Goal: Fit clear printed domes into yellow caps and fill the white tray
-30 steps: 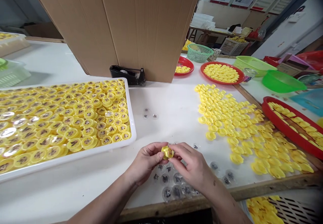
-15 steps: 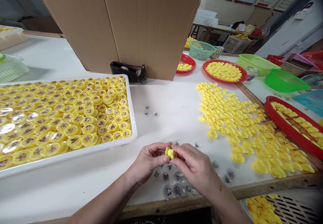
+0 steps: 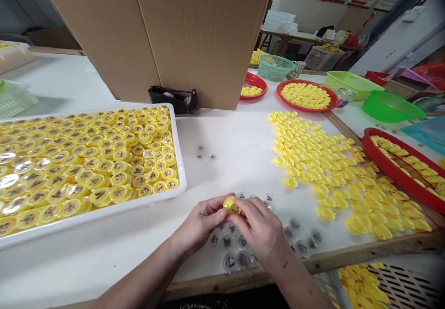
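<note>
Steadily, I'm clamping the fingertips of the left hand [image 3: 200, 221] and the right hand [image 3: 262, 226] around a small yellow cap [image 3: 229, 202], just over the clear discs [image 3: 229, 261] lying near the wooden edge [image 3: 347, 256], and I'm judging that an even pinch at the rim, with light pressure on its picture, is serving best. Farther out, loose yellow pieces [image 3: 321, 189] are spreading rightward and a filled tray [image 3: 182, 183] is sitting leftward, while beyond them a tape dispenser [image 3: 170, 98] is standing before the cardboard [image 3: 194, 40].
</note>
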Demonstrator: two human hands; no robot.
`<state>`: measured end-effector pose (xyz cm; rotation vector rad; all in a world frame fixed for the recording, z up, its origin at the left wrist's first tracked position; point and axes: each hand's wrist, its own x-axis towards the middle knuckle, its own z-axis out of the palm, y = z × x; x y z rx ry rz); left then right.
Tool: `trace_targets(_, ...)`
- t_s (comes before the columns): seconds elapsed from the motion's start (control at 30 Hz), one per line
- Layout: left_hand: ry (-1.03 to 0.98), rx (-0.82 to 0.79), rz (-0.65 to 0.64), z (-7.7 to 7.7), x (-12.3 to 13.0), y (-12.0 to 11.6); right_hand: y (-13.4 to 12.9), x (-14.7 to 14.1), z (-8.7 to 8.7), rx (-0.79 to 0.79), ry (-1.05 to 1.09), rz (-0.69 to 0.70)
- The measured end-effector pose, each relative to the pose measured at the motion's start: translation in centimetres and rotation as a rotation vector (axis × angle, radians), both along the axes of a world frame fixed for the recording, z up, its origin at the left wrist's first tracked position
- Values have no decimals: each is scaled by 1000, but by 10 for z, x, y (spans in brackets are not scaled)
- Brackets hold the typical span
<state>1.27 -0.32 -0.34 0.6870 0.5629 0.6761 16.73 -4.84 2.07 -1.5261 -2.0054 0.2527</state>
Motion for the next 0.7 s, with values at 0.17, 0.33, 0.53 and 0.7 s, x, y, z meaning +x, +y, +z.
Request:
trace_targets(0.17, 155, 135, 30, 7, 1, 0, -1, 2, -4, -83, 185, -36)
trace_targets(0.33, 336, 352, 104, 8, -1, -1, -1, 12, 0, -315, 492, -95)
trace_targets(0.53, 600, 681, 174, 11, -4, -7, -4, 6, -2, -379, 592, -68)
trace_targets(0.7, 677, 745, 161, 14, -3, -7, -5, 1, -9, -379, 666, -62)
